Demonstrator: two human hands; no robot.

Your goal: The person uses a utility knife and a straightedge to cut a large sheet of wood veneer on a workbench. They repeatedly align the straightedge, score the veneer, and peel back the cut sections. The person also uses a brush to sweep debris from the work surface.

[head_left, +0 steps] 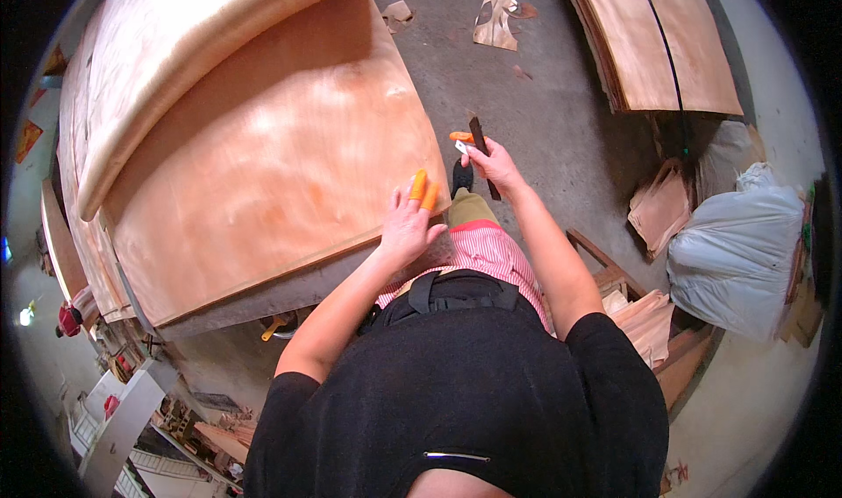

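The person stands at the near corner of a big, thin, reddish-brown wood sheet (263,164) that lies flat on top of a stack on a grey work table (289,292). The left hand (408,226) rests on the sheet's edge, right at the corner. Its fingers are close together and laid flat, and 2 of them wear orange rubber finger covers (424,189). It is pressing down, not pinching.

The right hand (495,166) is out past the corner, over the grey floor (561,121). It is closed around a small knife with an orange body and a short white blade (460,142). The same hand also pinches a thin, dark strip of wood (482,156) that sticks up and down past the fingers. The strip is apart from the big sheet.

As for how far the work has come: the dark strip looks already cut or pulled off the sheet's edge, so 1 small trim seems done. The sheet on top looks smooth and whole, with no tear that I can see. It is not lifted or moved off the stack yet. A paler, thick, curved pile of sheets (175,68) lies across the far part of the stack.

More wood sheets (658,42) lie on the floor, with scraps (495,11) and a grey-white sack (737,252) nearby.
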